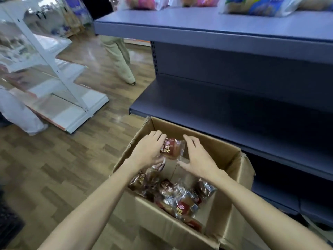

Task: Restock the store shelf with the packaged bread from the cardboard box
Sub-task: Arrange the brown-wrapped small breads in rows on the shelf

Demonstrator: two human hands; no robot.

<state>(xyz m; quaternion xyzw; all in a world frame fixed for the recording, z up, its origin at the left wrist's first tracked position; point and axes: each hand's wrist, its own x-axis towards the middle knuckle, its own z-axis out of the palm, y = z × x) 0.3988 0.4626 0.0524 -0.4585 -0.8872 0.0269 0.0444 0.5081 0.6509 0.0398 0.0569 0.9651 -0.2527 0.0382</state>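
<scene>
Head view: my left hand (147, 150) grips one bread packet (172, 147), fingers curled over its left side, lifted above the far end of the cardboard box (232, 179). My right hand (196, 157) hovers just beside the packet's right edge, fingers spread and relaxed, holding nothing; whether it touches the wrapper, can't tell. Probably there to steady the slippery film so the packet doesn't slide as it comes out. The box sits on the floor (54, 168) right against the blue shelf (252, 114), flaps open, so the reach from box to shelf stays short. The lower shelf boards look bare from here, likely where this goes. The packet: small brown bun in clear crinkly plastic, dark red label with a logo and light lettering, glossy. The remaining packets (180, 195) are piled loosely in the near half of the box, same wrapper, jumbled at angles.
</scene>
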